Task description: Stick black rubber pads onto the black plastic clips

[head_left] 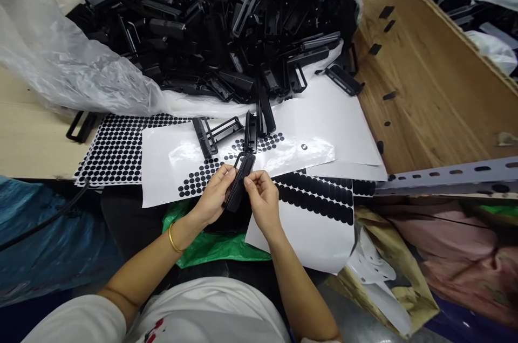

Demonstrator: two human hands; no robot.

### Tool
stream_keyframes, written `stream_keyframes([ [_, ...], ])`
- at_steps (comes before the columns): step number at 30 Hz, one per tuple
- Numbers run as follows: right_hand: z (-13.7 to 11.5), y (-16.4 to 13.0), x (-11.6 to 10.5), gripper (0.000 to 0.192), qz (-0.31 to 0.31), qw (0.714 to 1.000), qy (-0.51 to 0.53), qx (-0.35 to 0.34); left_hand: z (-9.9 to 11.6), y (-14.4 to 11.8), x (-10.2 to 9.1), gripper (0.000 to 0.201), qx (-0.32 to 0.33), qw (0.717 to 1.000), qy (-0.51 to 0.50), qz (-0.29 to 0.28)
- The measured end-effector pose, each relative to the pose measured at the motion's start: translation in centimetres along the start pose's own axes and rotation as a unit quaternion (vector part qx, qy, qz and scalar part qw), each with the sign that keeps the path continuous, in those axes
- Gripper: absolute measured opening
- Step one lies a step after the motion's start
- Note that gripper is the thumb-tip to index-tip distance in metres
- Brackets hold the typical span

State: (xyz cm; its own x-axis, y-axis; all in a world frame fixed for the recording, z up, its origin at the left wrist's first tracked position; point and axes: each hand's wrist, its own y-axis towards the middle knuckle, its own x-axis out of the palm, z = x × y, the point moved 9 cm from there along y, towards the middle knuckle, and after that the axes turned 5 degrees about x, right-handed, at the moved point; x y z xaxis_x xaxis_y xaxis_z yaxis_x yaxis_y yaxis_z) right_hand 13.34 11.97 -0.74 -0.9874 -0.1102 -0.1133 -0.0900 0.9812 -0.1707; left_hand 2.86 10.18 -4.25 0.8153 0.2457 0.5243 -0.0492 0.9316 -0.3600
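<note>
Between my hands is a black textured plastic part [240, 184], tilted, with a narrow loop at its far end. My left hand [216, 192] grips its left side between thumb and fingers. From the right, my right hand [262, 197] pinches at its edge; whether a small dot is under those fingertips I cannot tell. Below lies a white backing sheet [162, 157] with rows of round black stickers [198, 178], partly used up. On that sheet rest several similar black parts [251, 132], one just beyond the held part.
A large heap of black parts [210, 25] fills the back, in a clear plastic bag [81, 57]. Full dot sheets [125, 149] lie left, another sheet [307, 235] overhangs the front edge. A wooden board [421, 73] stands at right. A paper bag [416, 300] sits below.
</note>
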Motion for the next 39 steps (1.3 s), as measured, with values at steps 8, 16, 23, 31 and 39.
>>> stream_keyframes([
  [8,-0.9,-0.3,0.4,0.01,0.025,0.982,-0.176,-0.059,0.5,-0.3,-0.1,0.029,0.04,0.999,0.022,0.03],
  [16,-1.8,-1.9,-6.4,0.009,0.125,0.938,-0.314,-0.078,-0.7,0.0,1.9,0.028,-0.018,0.998,0.005,-0.056],
  [23,1.0,-1.6,-5.8,0.018,0.084,0.896,-0.428,-0.09,-2.5,1.5,2.7,0.024,-0.035,0.998,-0.023,-0.049],
  [31,0.7,-0.8,-6.0,0.014,0.038,0.972,-0.228,-0.028,-2.5,1.5,2.4,0.023,-0.039,0.997,-0.019,-0.068],
  [39,1.6,-0.6,-4.3,0.022,0.007,0.996,0.049,0.078,-2.9,-1.0,2.1,0.034,-0.096,0.986,0.018,-0.134],
])
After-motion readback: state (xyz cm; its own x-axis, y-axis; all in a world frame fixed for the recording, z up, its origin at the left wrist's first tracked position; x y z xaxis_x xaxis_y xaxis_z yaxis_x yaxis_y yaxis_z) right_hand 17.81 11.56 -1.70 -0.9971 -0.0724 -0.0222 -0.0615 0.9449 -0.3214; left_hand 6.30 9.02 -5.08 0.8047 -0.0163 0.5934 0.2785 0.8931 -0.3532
